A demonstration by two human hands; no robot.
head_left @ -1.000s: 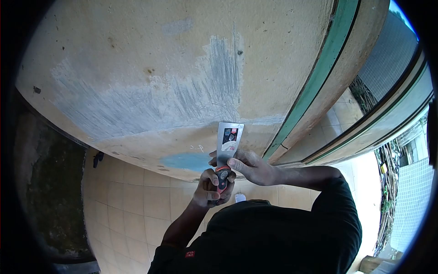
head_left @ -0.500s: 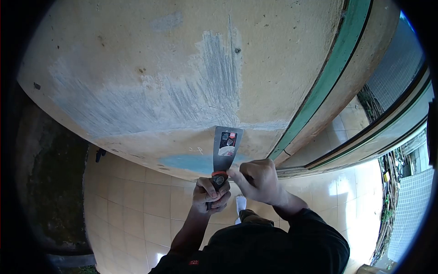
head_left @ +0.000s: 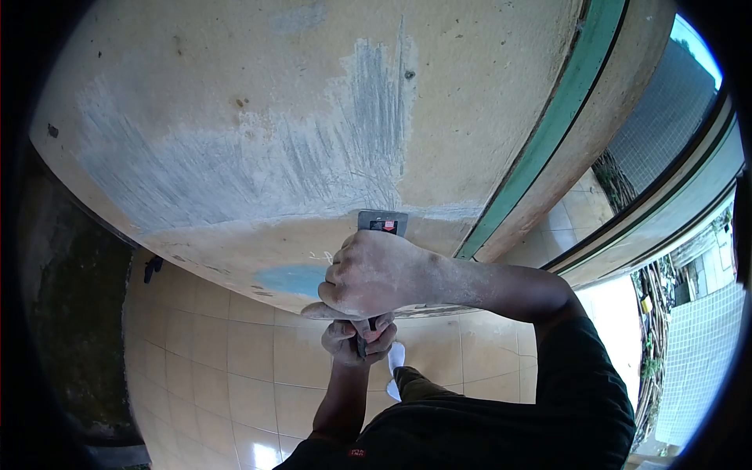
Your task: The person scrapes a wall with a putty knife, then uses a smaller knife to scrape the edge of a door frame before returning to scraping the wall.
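A putty knife (head_left: pixel 382 218) points blade-up in front of the wall, its handle wrapped in the fingers of my left hand (head_left: pixel 343 343). Only the blade's top edge, part of a red and black label and a bit of the handle show. My right hand (head_left: pixel 377 274) lies across the rest of the blade, its fingers curled and its thumb stretched to the left; what is inside the curled fingers is hidden. Pale dust coats the back of this hand. Behind the tool, the beige wall (head_left: pixel 486 110) carries a scratched grey-white patch (head_left: pixel 258 172).
A pale blue patch (head_left: pixel 290 280) marks the lower wall. To the right runs a green strip (head_left: pixel 540 141), with a window pane (head_left: pixel 666 110) beyond. Below is a tiled floor (head_left: pixel 251 352), where a white-covered foot (head_left: pixel 397 356) shows. Bundled sticks (head_left: pixel 648 352) stand far right.
My right hand has swung left and up over the putty knife's blade, hiding most of it. The left hand still grips the handle. The view has shifted slightly.
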